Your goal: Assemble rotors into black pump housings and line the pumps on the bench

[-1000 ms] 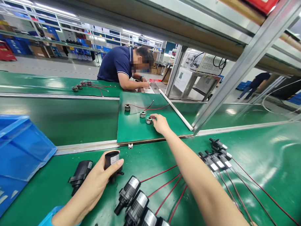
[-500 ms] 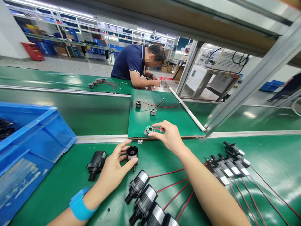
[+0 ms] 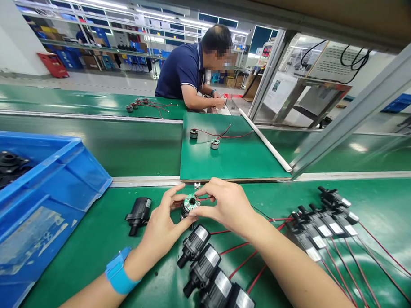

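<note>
While the right grip (image 3: 229, 206) pinches the green-topped ring (image 3: 189, 200) over the black cup (image 3: 184, 213) that the left grip (image 3: 164, 217) curls around, any tilt could jam the ring, and the red wire (image 3: 203, 199) running within the right grip might snag or get tugged

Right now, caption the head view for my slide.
The left hand and right hand meet around a round green-topped part, beside a row of black cylindrical units on a green workbench.
</note>
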The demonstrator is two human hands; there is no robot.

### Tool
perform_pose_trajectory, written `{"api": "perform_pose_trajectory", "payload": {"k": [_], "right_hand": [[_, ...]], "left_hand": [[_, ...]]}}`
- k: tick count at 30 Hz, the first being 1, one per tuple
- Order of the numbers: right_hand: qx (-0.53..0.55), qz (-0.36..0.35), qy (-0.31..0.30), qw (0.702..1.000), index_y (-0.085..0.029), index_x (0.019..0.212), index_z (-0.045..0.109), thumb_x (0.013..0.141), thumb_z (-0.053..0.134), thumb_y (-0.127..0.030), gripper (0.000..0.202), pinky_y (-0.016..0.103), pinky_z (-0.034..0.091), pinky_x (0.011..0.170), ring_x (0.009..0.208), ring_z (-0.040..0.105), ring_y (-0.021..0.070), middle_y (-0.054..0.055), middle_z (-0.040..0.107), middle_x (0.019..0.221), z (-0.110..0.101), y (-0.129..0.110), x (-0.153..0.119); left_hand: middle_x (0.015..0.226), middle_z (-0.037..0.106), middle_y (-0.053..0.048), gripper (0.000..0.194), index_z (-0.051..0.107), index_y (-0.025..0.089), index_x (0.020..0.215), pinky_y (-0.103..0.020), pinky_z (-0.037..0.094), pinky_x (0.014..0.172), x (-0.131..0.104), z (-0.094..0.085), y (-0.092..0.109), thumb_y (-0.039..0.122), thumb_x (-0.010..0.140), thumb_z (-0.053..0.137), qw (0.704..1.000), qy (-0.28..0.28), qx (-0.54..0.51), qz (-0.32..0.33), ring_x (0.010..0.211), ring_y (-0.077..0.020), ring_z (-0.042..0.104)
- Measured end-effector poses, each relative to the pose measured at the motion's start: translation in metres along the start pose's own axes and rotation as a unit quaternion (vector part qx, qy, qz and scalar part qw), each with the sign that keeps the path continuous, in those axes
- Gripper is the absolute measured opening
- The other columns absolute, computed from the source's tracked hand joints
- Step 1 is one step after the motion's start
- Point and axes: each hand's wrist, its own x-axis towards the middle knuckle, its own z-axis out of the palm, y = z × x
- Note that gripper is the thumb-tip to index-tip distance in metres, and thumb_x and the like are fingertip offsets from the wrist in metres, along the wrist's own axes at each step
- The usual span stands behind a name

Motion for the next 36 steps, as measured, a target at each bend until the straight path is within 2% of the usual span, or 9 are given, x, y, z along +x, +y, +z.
{"api": "perform_pose_trajectory", "payload": {"k": [6,10,13,16,21,28,31,34,36], "right_hand": [[-0.003,0.040,-0.048,0.998,-0.023,0.098,0.075,0.068,0.086,-0.053,0.044,0.026,0.042,0.066,0.075,0.064,0.0154,0.000,0.069,0.086,0.003,0.000,-0.001],[0.000,0.002,-0.077,0.997,-0.026,0.122,0.068,0.070,0.082,-0.060,0.063,0.027,0.044,0.072,0.086,0.065,0.0176,0.002,0.070,0.098,0.001,0.000,-0.001],[-0.014,-0.019,-0.106,0.994,-0.031,0.121,0.068,0.080,0.076,-0.057,0.049,0.025,0.043,0.070,0.087,0.065,0.0161,0.000,0.067,0.098,0.000,0.002,-0.001],[-0.037,-0.028,-0.128,0.991,-0.031,0.118,0.069,0.086,0.069,-0.057,0.041,0.024,0.041,0.067,0.086,0.064,0.0148,0.000,0.064,0.096,0.001,0.002,-0.002],[-0.069,-0.054,-0.093,0.992,-0.033,0.122,0.066,0.092,0.060,-0.058,0.040,0.025,0.038,0.062,0.083,0.061,0.0137,0.000,0.061,0.094,0.000,-0.005,-0.004],[-0.043,-0.009,-0.136,0.990,-0.033,0.122,0.067,0.098,0.055,-0.051,0.032,0.025,0.041,0.068,0.085,0.063,0.0159,0.001,0.067,0.093,0.012,0.005,-0.001],[0.020,0.029,-0.148,0.988,-0.029,0.113,0.073,0.100,0.053,-0.047,0.029,0.025,0.041,0.070,0.086,0.064,0.0160,0.001,0.072,0.095,0.022,0.020,0.000],[0.088,0.057,-0.210,0.972,-0.023,0.090,0.077,0.099,0.054,-0.046,0.034,0.022,0.036,0.060,0.068,0.059,0.0127,-0.003,0.069,0.074,0.026,0.032,0.001],[0.133,0.061,-0.255,0.956,-0.021,0.085,0.077,0.096,0.058,-0.047,0.034,0.022,0.033,0.057,0.061,0.054,0.0111,-0.005,0.066,0.066,0.024,0.036,0.001]], "left_hand": [[0.119,0.067,-0.003,0.070,0.033,0.033,0.143,-0.041,0.051,0.100,0.000,-0.003,-0.001,0.035,0.085,0.073,0.999,-0.001,0.037,0.006,0.112,-0.0223,0.065],[0.119,0.066,-0.006,0.059,0.038,0.028,0.133,-0.040,0.054,0.095,-0.001,-0.004,-0.002,0.040,0.086,0.072,0.997,0.006,0.060,0.037,0.109,-0.0238,0.066],[0.113,0.066,-0.005,0.041,0.046,0.026,0.120,-0.037,0.056,0.090,-0.002,-0.004,-0.003,0.035,0.088,0.070,0.991,0.030,0.098,0.080,0.103,-0.0227,0.068],[0.113,0.067,-0.004,0.023,0.055,0.026,0.114,-0.034,0.055,0.091,-0.002,-0.006,-0.003,0.028,0.093,0.063,0.981,0.011,0.135,0.139,0.105,-0.0213,0.067],[0.131,0.060,-0.005,0.023,0.065,0.029,0.116,-0.030,0.053,0.097,-0.003,-0.012,0.001,0.020,0.096,0.056,0.956,0.011,0.203,0.211,0.116,-0.0211,0.063],[0.129,0.060,-0.007,0.031,0.059,0.029,0.128,-0.035,0.054,0.097,0.011,-0.019,0.012,0.035,0.101,0.044,0.949,-0.082,0.269,0.145,0.115,-0.0226,0.064],[0.122,0.063,-0.011,0.039,0.054,0.024,0.131,-0.041,0.052,0.094,0.015,-0.039,0.023,0.046,0.100,0.044,0.911,-0.027,0.391,0.130,0.112,-0.0297,0.063],[0.089,0.068,-0.015,0.050,0.058,0.016,0.122,-0.042,0.051,0.068,0.013,-0.066,0.025,0.056,0.098,0.041,0.810,0.034,0.582,0.060,0.084,-0.0372,0.068],[0.069,0.065,-0.014,0.052,0.062,0.014,0.111,-0.037,0.043,0.053,0.009,-0.079,0.019,0.059,0.097,0.040,0.757,0.012,0.653,0.015,0.064,-0.0373,0.066]]}}
